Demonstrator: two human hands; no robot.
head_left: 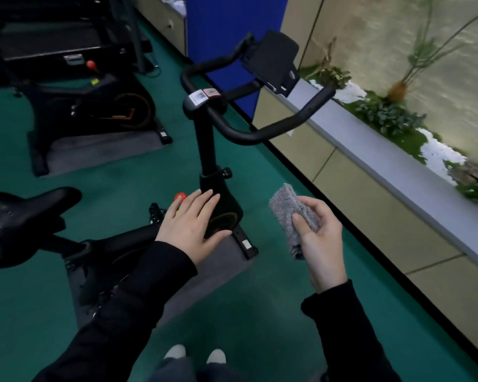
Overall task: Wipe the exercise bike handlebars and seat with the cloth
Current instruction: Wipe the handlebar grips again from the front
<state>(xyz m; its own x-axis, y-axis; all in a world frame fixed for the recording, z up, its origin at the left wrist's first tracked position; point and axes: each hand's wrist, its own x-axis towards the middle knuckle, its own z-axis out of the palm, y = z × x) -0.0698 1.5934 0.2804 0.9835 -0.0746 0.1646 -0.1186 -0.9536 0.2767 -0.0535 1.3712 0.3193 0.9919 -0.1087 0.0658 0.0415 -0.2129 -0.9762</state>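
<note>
A black exercise bike stands in front of me on a grey mat. Its curved black handlebars (249, 133) rise at centre, with a black console holder (273, 62) above them. The black seat (17, 216) is at the far left. My right hand (319, 241) holds a folded grey cloth (290, 216), thumb pressed on it, in the air below the handlebars. My left hand (191, 224) hovers with straight, spread fingers above the bike's frame, holding nothing. Neither hand touches the handlebars or the seat.
A second black exercise bike (94, 106) stands on its own mat behind, with a treadmill (53, 37) beyond it. A low beige wall with a planter ledge (384, 158) runs along the right. A blue panel (226, 37) stands behind the handlebars. The floor is green.
</note>
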